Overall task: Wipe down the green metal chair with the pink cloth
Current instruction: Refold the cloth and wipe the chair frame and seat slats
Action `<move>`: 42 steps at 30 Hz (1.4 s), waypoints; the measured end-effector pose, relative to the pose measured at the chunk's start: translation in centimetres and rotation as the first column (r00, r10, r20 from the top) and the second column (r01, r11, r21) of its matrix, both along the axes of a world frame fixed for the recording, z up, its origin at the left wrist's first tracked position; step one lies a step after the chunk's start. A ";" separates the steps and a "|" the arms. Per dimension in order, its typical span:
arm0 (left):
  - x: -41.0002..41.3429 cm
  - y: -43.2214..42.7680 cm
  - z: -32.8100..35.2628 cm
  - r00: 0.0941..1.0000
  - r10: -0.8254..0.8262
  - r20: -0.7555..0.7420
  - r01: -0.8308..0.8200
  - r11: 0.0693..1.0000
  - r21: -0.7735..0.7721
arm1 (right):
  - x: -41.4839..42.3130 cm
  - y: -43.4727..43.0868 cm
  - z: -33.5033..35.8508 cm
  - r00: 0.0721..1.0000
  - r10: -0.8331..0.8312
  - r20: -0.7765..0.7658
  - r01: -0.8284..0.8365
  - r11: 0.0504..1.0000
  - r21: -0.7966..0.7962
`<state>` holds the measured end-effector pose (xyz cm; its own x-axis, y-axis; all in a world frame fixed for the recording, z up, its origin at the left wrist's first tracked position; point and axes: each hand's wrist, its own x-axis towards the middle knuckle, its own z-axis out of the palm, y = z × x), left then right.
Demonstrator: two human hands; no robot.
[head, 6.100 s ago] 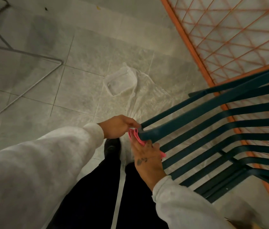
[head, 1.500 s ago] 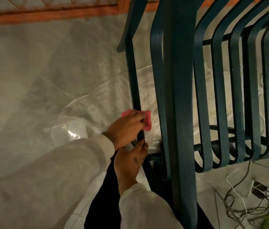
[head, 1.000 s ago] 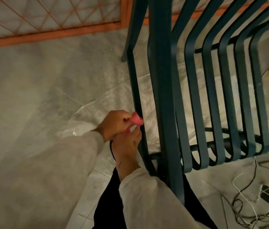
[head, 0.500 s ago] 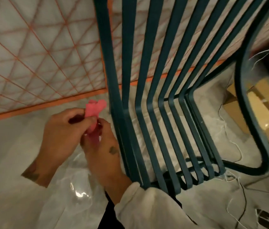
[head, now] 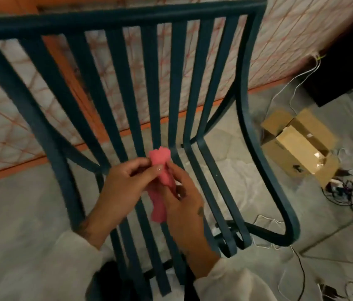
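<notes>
1. Green metal chair fills most of the view, seen from above and behind its slatted backrest. Top rail runs across the upper part of the frame; the vertical slats drop away and curve forward into the seat.
2. Pink cloth is bunched into a long, narrow roll, held upright in front of the backrest slats. From this angle I cannot tell whether it touches the metal.
3. Left hand is closed on the upper part of the cloth, thumb and fingers pinching it just below the ruffled top end.
4. Right hand grips the cloth from the other side, fingers curled round its middle; the lower end hangs free beneath both hands. A small dark mark shows on the back of this hand.
5. Both forearms wear pale sleeves, pushed back from the wrists.
6. Cardboard box sits on the floor to the right of the chair, flaps open. Something shiny, maybe clear tape or plastic, catches the light at its opening; the contents cannot be made out.
7. Tangle of dark and white cables lies on the floor just beside the box.
8. Orange-framed lattice panel stands behind the chair.
9. Picture is motion-blurred.
</notes>
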<state>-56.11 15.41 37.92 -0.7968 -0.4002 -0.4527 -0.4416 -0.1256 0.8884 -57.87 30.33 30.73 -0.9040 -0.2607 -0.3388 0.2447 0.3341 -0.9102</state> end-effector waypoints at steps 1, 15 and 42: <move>-1.2 1.7 -1.4 0.999 -0.033 0.026 0.032 0.999 0.024 | -1.1 1.5 0.6 0.999 -0.040 0.016 0.040 0.999 -0.011; -12.0 13.8 -17.2 0.763 -0.519 0.385 0.640 0.687 -0.343 | -16.9 11.5 -12.6 0.957 -0.252 0.144 0.211 0.946 0.248; -10.2 14.3 -21.3 0.524 -0.614 0.591 0.850 0.332 -0.409 | -16.8 12.7 -16.4 0.942 0.336 0.024 -0.298 0.796 0.527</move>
<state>-66.28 29.75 16.64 -0.7824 0.0318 -0.6220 -0.2896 0.8656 0.4085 -74.69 43.06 14.35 -0.8270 -0.3407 -0.4472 -0.0125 0.8064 -0.5912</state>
